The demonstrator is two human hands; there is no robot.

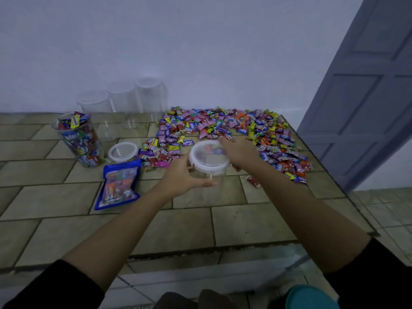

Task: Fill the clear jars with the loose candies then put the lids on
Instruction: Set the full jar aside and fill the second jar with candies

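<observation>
Jar [209, 172] held just above tiled counter [234, 221], near front edge of candy pile [234, 130], lid [209, 155] on top. Left hand [185, 175] wrapped round clear wall, fingers closed underneath; right hand [239, 152] cupped against lid rim, grip unclear. Probably thin, light, slightly flexible plastic, smooth and slippery; mostly empty. Best gripped low on wall, lid turned or pressed at rim. Filled jar [80, 139] standing far left.
</observation>
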